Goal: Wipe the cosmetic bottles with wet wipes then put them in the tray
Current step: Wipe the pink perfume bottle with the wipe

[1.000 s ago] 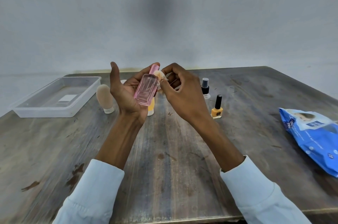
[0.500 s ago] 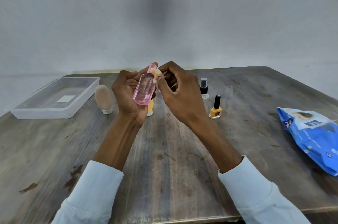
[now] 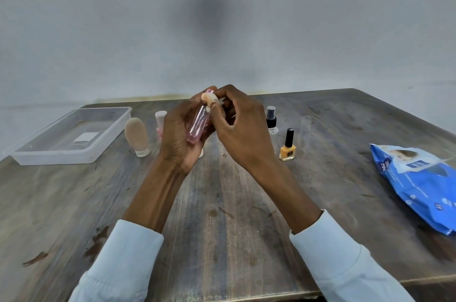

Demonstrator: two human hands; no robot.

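Note:
My left hand [image 3: 177,136] grips a clear pink bottle [image 3: 198,125], tilted, above the middle of the table. My right hand [image 3: 243,129] pinches a crumpled wet wipe [image 3: 209,100] against the bottle's neck, just below its pink cap. A clear plastic tray [image 3: 71,153] sits at the far left with only a white label inside. On the table stand a beige tube [image 3: 136,136], a pale pink bottle [image 3: 160,120] partly hidden by my left hand, a clear spray bottle with a black top [image 3: 271,120] and an orange nail polish [image 3: 287,147].
A blue pack of wet wipes [image 3: 419,178] lies at the right edge of the worn wooden table [image 3: 222,203]. A grey wall rises behind the table. Another small bottle is mostly hidden behind my left hand.
My left hand has closed around the pink bottle and turned it edge-on. The wipe in my right hand has shifted onto the bottle's neck.

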